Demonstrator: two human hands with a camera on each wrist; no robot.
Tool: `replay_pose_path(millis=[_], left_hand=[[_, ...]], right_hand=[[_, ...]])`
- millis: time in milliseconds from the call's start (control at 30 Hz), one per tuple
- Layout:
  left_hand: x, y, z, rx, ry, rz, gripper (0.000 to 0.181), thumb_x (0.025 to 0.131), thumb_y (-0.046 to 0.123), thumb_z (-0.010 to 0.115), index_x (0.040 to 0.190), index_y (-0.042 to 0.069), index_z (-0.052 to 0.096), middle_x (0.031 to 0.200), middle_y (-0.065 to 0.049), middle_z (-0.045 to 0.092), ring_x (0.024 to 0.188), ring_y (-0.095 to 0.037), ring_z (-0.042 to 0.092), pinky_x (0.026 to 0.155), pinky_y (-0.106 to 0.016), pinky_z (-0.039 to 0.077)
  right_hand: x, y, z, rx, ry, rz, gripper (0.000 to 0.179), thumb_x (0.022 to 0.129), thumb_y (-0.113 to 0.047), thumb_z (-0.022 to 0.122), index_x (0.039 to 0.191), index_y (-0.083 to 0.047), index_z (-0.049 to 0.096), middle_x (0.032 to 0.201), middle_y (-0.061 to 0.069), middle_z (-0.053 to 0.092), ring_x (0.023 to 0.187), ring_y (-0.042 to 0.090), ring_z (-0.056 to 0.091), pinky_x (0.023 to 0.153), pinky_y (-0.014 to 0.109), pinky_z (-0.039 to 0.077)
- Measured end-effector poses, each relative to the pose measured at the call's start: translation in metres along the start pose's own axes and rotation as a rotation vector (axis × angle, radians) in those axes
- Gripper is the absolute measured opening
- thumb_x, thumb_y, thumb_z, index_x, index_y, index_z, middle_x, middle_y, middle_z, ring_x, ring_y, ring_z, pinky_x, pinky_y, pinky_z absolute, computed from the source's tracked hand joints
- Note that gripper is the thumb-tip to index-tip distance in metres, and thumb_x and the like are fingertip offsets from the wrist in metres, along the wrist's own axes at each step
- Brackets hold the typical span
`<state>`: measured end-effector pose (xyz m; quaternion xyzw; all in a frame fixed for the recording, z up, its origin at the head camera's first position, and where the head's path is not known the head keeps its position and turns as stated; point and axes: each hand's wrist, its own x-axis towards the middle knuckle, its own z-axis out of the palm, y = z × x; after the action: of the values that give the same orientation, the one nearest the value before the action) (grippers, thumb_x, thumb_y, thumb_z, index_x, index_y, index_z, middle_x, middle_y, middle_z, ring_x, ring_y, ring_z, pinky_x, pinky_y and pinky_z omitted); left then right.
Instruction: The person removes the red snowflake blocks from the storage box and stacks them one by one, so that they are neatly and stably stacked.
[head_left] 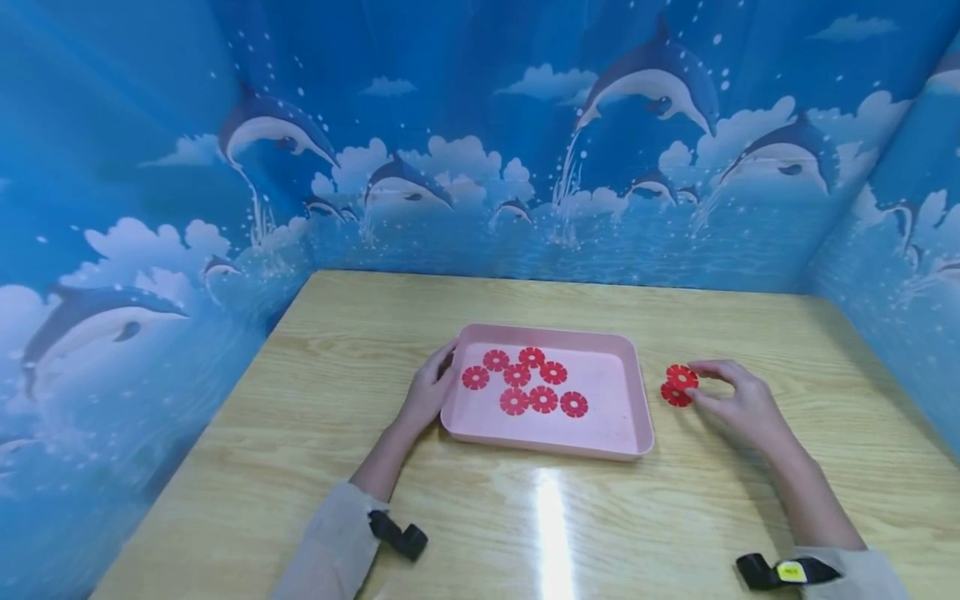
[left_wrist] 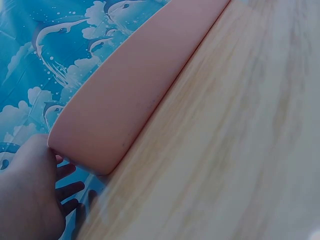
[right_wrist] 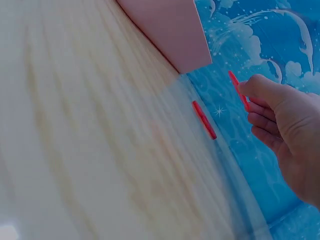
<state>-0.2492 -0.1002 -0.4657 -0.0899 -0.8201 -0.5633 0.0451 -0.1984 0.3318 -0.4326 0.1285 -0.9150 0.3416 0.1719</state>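
Observation:
My left hand [head_left: 429, 392] holds the left end of a shallow pink tray [head_left: 643, 408]. In the left wrist view the thumb of that hand [left_wrist: 30, 185] meets the rim, and the other fingers lie outside the end wall. Right of the tray, my right hand [head_left: 742, 407] pinches a red notched plastic disc [head_left: 682, 376] between thumb and forefinger. A second red disc [right_wrist: 204, 120] lies flat on the table just under it. The right wrist view shows the held disc [right_wrist: 234, 80] tilted and raised off the table, apart from the lower one.
Several more red discs [head_left: 543, 399] lie spread inside the tray, mostly in its left and middle parts. The wooden table [head_left: 360, 333] ends at a blue dolphin-print curtain [head_left: 480, 225] at the back, with more of it at both sides.

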Motion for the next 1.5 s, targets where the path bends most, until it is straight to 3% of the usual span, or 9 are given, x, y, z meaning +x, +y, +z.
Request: replay_pose_path(millis=[100,233,500,1133,1500], left_hand=[[0.000,0.000,0.000,0.004,-0.003,0.004,0.045,0.094,0.006,0.046,0.138,0.008,0.041,0.133,-0.017,0.046,0.120,-0.029,0.044,0.100,-0.037,0.037],[0.000,-0.001,-0.001,0.002,0.001,0.001,0.045,0.093,0.005,0.046,0.138,0.009,0.042,0.132,-0.017,0.046,0.120,-0.029,0.044,0.100,-0.038,0.037],[0.001,-0.002,0.000,-0.010,-0.006,0.009,0.044,0.094,0.005,0.046,0.137,0.008,0.042,0.134,-0.017,0.045,0.121,-0.030,0.043,0.100,-0.038,0.036],[0.001,-0.002,0.000,-0.022,-0.004,0.025,0.044,0.094,0.004,0.047,0.137,0.007,0.042,0.131,-0.018,0.047,0.119,-0.030,0.045,0.100,-0.038,0.037],[0.000,-0.002,-0.001,-0.033,-0.009,0.025,0.044,0.094,0.006,0.048,0.137,0.006,0.042,0.130,-0.019,0.047,0.119,-0.032,0.044,0.100,-0.041,0.036]], right_hand=[[-0.002,0.006,0.001,-0.002,-0.020,0.027,0.035,0.079,-0.008,0.071,0.112,0.001,0.061,0.105,0.015,0.060,0.096,-0.005,0.046,0.080,0.005,0.032],[-0.004,0.014,0.004,-0.014,-0.044,0.048,0.036,0.081,-0.013,0.070,0.114,0.000,0.060,0.108,0.015,0.059,0.099,0.010,0.049,0.082,0.011,0.035],[-0.007,0.025,0.009,0.030,-0.014,-0.012,0.035,0.077,-0.003,0.072,0.110,0.003,0.061,0.104,0.018,0.060,0.095,-0.010,0.044,0.082,0.002,0.029],[-0.009,0.032,0.016,0.093,-0.015,-0.063,0.035,0.074,0.004,0.072,0.107,0.007,0.061,0.099,0.019,0.062,0.095,-0.010,0.046,0.082,0.000,0.032],[-0.009,0.033,0.018,0.075,-0.009,-0.058,0.035,0.074,0.002,0.073,0.107,0.006,0.061,0.098,0.018,0.062,0.093,-0.008,0.047,0.082,0.000,0.032]])
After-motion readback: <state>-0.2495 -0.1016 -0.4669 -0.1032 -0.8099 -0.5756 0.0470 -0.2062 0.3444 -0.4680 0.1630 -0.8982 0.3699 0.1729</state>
